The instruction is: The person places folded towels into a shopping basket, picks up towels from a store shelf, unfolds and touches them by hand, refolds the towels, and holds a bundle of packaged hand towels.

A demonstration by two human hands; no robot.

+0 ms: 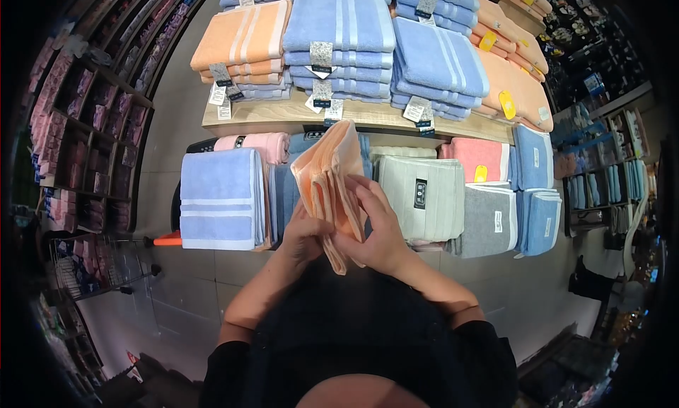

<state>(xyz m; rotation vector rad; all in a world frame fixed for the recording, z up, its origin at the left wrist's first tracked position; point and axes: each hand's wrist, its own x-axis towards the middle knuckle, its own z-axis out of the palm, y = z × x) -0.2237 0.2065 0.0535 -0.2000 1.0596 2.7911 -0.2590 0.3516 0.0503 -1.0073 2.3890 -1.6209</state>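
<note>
On the left, a blue towel [219,188] with white stripes stands in front of a pink towel [265,147]. To its right, the left hand [305,232] grips the lower left side of a folded peach towel [332,178]. This towel is held up on edge between both hands, near side of the wooden shelf [247,115]. The right hand [378,227] is clamped on its right side. Farther right come a pale green towel [442,196], a grey towel [481,227] and a stack of blue towels [541,220].

Wire cart [69,279] lower L, divided shelf unit [144,135] w/ pink goods [76,166] beyond, tiled flr [185,302] btwn.
</note>
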